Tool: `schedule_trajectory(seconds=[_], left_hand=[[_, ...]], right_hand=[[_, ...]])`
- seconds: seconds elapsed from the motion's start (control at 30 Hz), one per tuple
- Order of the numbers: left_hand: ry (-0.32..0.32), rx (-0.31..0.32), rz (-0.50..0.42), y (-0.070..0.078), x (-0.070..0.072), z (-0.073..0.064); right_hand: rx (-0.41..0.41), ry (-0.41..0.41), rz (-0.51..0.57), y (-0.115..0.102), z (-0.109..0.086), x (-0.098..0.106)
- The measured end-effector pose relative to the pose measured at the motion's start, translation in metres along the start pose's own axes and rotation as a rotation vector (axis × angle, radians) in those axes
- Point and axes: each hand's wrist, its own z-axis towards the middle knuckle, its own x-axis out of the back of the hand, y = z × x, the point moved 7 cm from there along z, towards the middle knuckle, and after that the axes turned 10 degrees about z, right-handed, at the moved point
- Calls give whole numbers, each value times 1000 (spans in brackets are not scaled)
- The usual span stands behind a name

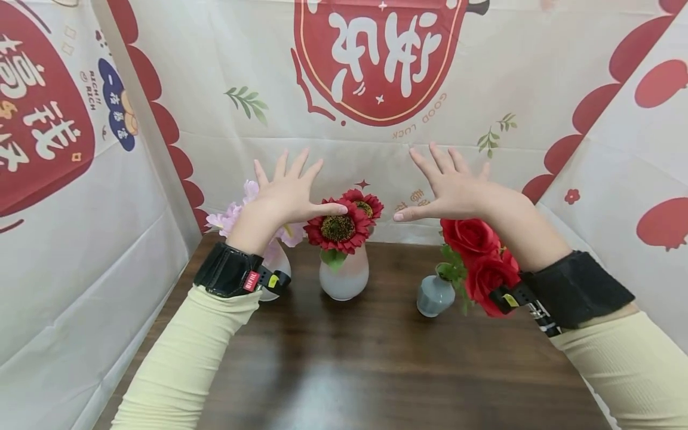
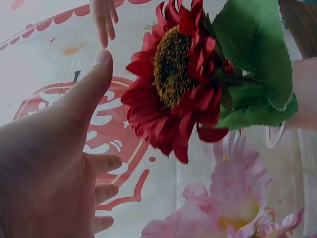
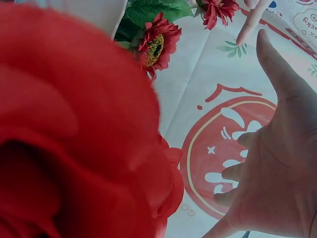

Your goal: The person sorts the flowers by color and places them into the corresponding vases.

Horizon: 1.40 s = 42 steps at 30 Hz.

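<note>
Both hands are raised with fingers spread and nothing in them. My left hand [image 1: 287, 194] hovers above the vases, its thumb in front of the dark red sunflower-like blooms [image 1: 338, 228] in the head view. Those blooms stand in a pale pink-and-white vase [image 1: 344, 278]. Behind my left wrist, pink flowers [image 1: 228, 218] rise from another white vase [image 1: 276, 263], partly hidden by the arm. My right hand [image 1: 454, 188] is above the red roses [image 1: 473, 245], which lean out of a small blue-grey vase [image 1: 435, 295]. In the right wrist view a rose [image 3: 74, 124] fills the left side.
A dark brown wooden table [image 1: 333, 364] lies below the arms. White cloth with red prints hangs at the back [image 1: 188, 71] and on both sides. Black bands with small devices wrap the left wrist [image 1: 226, 272] and right wrist [image 1: 580, 289].
</note>
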Motion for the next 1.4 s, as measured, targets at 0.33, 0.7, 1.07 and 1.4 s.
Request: schedule_trajectory(seconds=[0.33, 0.7, 1.07, 1.4], left_hand=[[9, -11, 9, -5, 2, -4], [12, -27, -13, -6, 7, -18], [33, 22, -63, -34, 24, -28], [35, 22, -55, -37, 20, -25]], right_hand=[[-15, -9, 51, 9, -4, -4], [37, 21, 131, 18, -24, -5], [103, 44, 107, -6, -12, 13], [127, 57, 152, -11, -13, 5]])
